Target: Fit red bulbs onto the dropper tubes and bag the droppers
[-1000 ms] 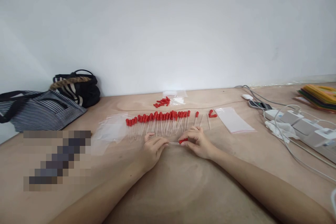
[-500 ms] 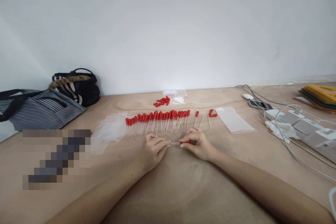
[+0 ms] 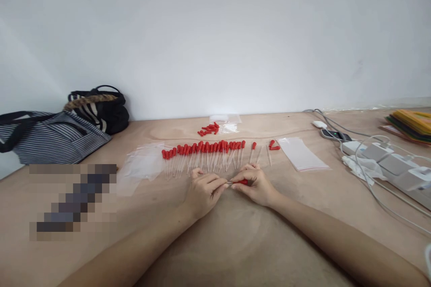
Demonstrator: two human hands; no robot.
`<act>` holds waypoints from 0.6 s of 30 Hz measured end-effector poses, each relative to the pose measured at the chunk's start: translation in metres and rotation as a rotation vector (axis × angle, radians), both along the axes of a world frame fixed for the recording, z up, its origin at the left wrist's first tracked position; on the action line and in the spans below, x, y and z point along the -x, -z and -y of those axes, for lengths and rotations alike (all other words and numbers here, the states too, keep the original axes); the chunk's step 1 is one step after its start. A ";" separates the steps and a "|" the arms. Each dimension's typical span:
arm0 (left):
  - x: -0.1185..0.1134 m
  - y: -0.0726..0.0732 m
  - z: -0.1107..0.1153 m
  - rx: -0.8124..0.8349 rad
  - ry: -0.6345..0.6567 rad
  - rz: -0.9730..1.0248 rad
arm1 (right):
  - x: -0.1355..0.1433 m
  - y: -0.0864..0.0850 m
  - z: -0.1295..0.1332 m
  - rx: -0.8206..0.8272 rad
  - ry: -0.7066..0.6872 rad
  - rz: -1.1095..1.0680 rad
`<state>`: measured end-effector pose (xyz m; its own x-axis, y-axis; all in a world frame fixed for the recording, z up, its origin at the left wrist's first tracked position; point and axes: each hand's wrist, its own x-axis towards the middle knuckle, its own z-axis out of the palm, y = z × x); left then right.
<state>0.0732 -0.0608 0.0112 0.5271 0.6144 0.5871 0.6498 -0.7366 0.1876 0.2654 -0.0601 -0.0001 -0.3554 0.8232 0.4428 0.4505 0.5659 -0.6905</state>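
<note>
Left hand (image 3: 207, 190) pinches a clear pipette tube (image 3: 230, 183); right hand (image 3: 257, 184), at its three o'clock, clamps a red dropper bulb (image 3: 243, 182). Pressure is best applied straight along the tube.

Two hands (image 3: 207, 192); one held dropper (image 3: 244, 182); two bare tubes (image 3: 269, 156); two bulbs (image 3: 275, 148) beside them; row droppers (image 3: 214, 147): many, overlapping.

Red bulb (image 3: 243, 182) in my right hand (image 3: 256, 184) looked rubbery, smooth, faintly glossy. Clear tube (image 3: 230, 183) in my left hand (image 3: 207, 191) was smooth and shiny; couldn't tell glass from plastic. Tabletop (image 3: 232, 242), lower center, was matt, grained wood. Pouches (image 3: 144, 163) at center left were thin, glossy, clear plastic. Striped bag (image 3: 54, 139), far left, looked like matt cloth; chargers (image 3: 397, 164), right edge, smooth, hard plastic; wall (image 3: 215, 40) above, smooth, matt.
</note>
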 end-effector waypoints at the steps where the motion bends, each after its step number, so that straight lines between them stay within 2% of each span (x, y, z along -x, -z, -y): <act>1: 0.000 -0.001 0.000 0.006 0.001 0.003 | -0.001 0.000 0.000 0.003 -0.008 0.001; 11: -0.001 0.000 0.000 0.037 0.034 0.075 | 0.005 -0.002 0.004 -0.059 0.000 -0.006; 18: 0.000 -0.004 0.002 0.147 0.039 0.052 | 0.006 0.000 0.000 -0.084 0.008 -0.047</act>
<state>0.0731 -0.0626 0.0155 0.5238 0.6755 0.5190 0.6078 -0.7232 0.3279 0.2597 -0.0596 -0.0004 -0.3257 0.7853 0.5266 0.4234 0.6191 -0.6614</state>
